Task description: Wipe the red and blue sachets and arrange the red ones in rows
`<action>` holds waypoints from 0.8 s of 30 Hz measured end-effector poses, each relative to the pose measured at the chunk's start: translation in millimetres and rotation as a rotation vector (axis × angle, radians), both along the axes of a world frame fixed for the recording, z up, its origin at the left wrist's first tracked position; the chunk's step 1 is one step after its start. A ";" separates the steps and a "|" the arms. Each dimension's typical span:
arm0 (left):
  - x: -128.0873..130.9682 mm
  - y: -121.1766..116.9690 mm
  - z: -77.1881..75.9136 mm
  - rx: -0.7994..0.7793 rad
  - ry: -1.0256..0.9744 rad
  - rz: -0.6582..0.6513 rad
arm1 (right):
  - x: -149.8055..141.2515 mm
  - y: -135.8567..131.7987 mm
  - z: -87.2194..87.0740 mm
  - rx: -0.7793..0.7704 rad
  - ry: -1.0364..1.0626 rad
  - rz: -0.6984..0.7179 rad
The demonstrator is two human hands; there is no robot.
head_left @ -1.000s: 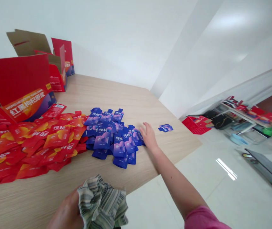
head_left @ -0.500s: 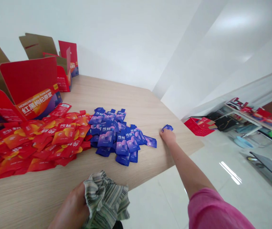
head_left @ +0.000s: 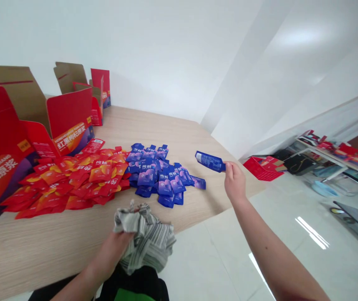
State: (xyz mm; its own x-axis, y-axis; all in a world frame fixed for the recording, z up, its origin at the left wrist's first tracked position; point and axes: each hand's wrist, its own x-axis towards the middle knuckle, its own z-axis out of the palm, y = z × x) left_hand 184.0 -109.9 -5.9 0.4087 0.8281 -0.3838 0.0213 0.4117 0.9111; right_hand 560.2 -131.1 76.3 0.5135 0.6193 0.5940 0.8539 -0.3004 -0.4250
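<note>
Pinched by one end in my right hand point(head_left: 234, 182) is a blue pouch point(head_left: 210, 161), held up over the right part of the wooden table point(head_left: 154, 125), its printed back facing me. My left hand point(head_left: 116, 247) grips a crumpled striped cloth point(head_left: 149, 236) near the table's front edge; the cloth hides most of its fingers. Between the hands lies a pile of blue pouches point(head_left: 147, 171) with purple print. Left of it, and touching it, spreads a larger heap of red pouches point(head_left: 81, 175).
Open red cartons point(head_left: 69, 110) with raised flaps stand on the left and back left of the table, against a white wall. Beyond the right edge, a red basket point(head_left: 262, 169) holds boxes. A shelf point(head_left: 326, 154) and a flat cart point(head_left: 354, 219) are farther right.
My right hand has lifted the blue pouch off the table, turning it lengthwise into view. The left hand with the cloth has moved slightly up and right. The view has shifted left.
</note>
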 end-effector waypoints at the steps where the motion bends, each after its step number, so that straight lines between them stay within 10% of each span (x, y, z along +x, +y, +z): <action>1: 4.6 -0.6 5.9 -0.182 -0.089 -0.018 | -23.0 -7.4 3.0 0.106 0.034 0.178; 7: 17.0 -3.0 20.0 -0.769 -0.498 -0.248 | -137.1 -42.5 -6.8 0.019 0.137 1.141; 12: 6.8 -17.3 16.8 -0.768 -0.441 -0.290 | -156.2 -47.3 -24.3 0.057 0.376 0.991; 20: 13.5 -30.2 49.2 -0.178 -0.322 0.061 | -215.8 -50.2 -48.9 0.198 1.303 0.735; 24: 18.7 -21.0 50.9 0.130 -0.157 -0.069 | -238.2 -49.4 -45.0 0.192 1.239 0.632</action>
State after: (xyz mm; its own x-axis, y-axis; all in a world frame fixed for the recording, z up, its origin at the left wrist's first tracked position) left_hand 202.7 -130.9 45.0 0.5122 0.8347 -0.2024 -0.1016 0.2929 0.9507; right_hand 322.0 -180.5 31.3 0.4278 0.9014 0.0671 -0.1340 0.1366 -0.9815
